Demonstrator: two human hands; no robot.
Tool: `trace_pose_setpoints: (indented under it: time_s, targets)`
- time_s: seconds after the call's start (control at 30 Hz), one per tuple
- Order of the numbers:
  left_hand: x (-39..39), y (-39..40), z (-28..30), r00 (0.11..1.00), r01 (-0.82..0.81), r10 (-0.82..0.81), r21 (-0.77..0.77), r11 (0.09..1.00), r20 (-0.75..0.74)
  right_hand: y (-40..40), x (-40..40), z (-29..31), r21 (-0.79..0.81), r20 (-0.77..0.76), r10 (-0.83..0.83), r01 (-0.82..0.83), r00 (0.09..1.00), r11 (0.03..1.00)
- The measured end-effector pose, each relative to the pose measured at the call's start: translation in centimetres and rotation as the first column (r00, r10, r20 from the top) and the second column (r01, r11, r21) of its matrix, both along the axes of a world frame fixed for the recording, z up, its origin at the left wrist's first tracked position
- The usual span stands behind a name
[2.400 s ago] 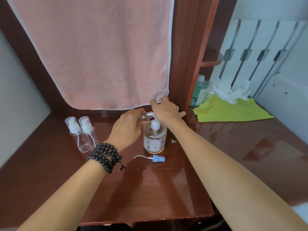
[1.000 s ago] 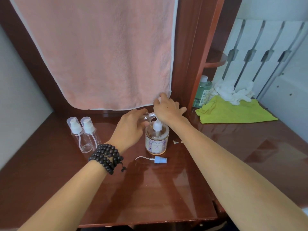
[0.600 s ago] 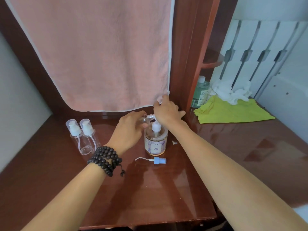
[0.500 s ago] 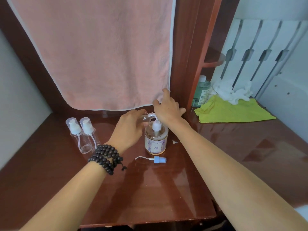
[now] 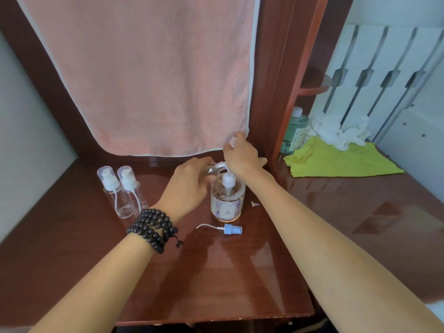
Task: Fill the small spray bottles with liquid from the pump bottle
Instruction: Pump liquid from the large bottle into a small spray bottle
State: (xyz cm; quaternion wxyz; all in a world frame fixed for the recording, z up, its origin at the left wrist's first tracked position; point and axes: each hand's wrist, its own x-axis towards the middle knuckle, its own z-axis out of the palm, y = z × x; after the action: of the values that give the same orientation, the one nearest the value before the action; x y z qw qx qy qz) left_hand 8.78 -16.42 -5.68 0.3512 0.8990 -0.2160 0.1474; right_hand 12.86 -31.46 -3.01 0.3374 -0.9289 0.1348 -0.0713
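Observation:
The pump bottle [image 5: 227, 203], clear with amber liquid and a floral label, stands at the middle of the brown desk [image 5: 240, 272]. My right hand [image 5: 241, 157] rests on top of its white pump head, index finger raised. My left hand [image 5: 189, 186] grips a small clear spray bottle [image 5: 212, 169], tilted with its open neck at the pump's spout. Its blue spray cap [image 5: 231, 229] with a white tube lies on the desk in front of the pump bottle. Two more small spray bottles [image 5: 121, 188] with white pumps and clear caps stand at the left.
A pink towel [image 5: 149, 75] hangs behind the hands. At the right lie a yellow-green cloth [image 5: 336, 159], crumpled white tissue [image 5: 338, 131] and a green-tinted bottle [image 5: 294, 131] beside a wooden upright. A small white scrap [image 5: 254, 203] lies right of the pump bottle.
My right index finger has lifted a little off the pump head. Both hands otherwise stay in place at the pump bottle.

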Motion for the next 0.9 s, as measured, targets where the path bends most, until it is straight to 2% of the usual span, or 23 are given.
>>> trace_pose_setpoints:
  time_s: [0.17,0.4,0.63,0.83,0.9]
  targets:
    - [-0.4,-0.5,-0.9,1.000,-0.020,0.020,0.040,0.999,0.006,0.2,-0.9,-1.1,0.020,-0.067,-0.019,0.020,0.998,1.000]
    - [0.0,0.1,0.5,0.999,0.010,-0.010,0.021,1.000,0.036,0.1,-0.6,0.6,0.052,0.052,0.002,-0.005,0.999,0.999]
    - [-0.2,-0.4,-1.0,0.999,-0.028,0.027,0.067,0.997,0.022,0.2,-1.3,-0.5,0.077,-0.128,0.006,0.004,0.992,0.997]
    - [0.1,0.0,0.4,1.000,0.003,-0.003,0.022,1.000,-0.001,0.2,-1.0,0.7,0.067,-0.019,0.000,0.001,1.000,0.998]
    - [0.1,-0.1,0.6,1.000,0.001,-0.001,0.029,1.000,0.008,0.1,-0.9,0.9,0.078,-0.033,0.003,-0.001,0.999,0.997]
